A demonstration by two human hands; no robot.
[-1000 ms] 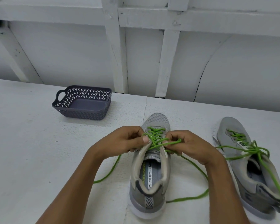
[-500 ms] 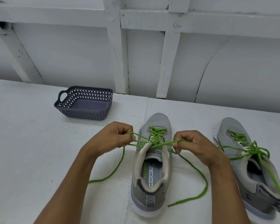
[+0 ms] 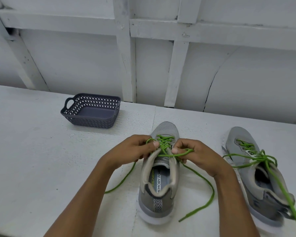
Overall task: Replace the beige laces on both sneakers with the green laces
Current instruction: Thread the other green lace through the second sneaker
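Note:
A grey sneaker (image 3: 158, 189) stands in the middle of the white table, heel toward me, threaded with a green lace (image 3: 164, 144). My left hand (image 3: 133, 150) pinches one strand of that lace at the top eyelets. My right hand (image 3: 195, 154) pinches the other strand, which loops over its fingers. The two loose ends trail down to the table on either side of the shoe. A second grey sneaker (image 3: 256, 177) lies at the right with a loosely tied green lace (image 3: 261, 158). No beige laces are in view.
A dark grey perforated basket (image 3: 91, 111) sits at the back left of the table, with nothing visible inside. A white panelled wall (image 3: 161, 57) runs behind the table. A seam in the table top (image 3: 150, 117) passes under the middle sneaker.
My hands had pulled apart, drawing the lace strands out sideways. Now they have come back together over the top eyelets, each still pinching its strand.

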